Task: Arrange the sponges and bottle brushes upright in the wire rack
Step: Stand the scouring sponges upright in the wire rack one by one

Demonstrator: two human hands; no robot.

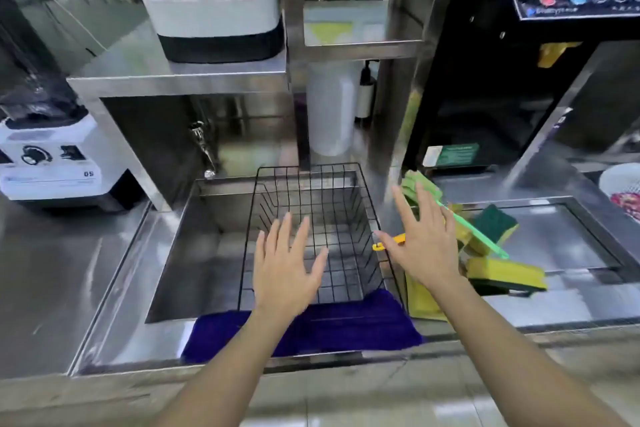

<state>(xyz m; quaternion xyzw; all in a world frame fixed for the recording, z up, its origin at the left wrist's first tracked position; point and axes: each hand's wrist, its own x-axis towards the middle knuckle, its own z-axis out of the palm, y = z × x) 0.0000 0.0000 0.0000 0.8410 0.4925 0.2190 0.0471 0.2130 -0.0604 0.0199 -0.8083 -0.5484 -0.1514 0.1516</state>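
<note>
A black wire rack [341, 170] stands in the steel sink [194, 253] with nothing visible inside it. On the counter to its right lies a pile of yellow-and-green sponges [505, 276], one with its dark green face up [493, 220]. A bottle brush with a light green handle [481, 237] lies across the pile, and a yellow handle end [381, 244] pokes out by the rack's right rim. My left hand [284, 274] hovers open over the rack's near side. My right hand [424, 241] is spread open above the pile's left edge, holding nothing.
A purple cloth [346, 326] drapes over the sink's front edge. A tap [204, 146] juts out behind the sink. A white blender base [52, 163] stands at left, a white bottle [330, 114] behind the rack, a black machine [502, 97] at right, a bowl [623, 191] far right.
</note>
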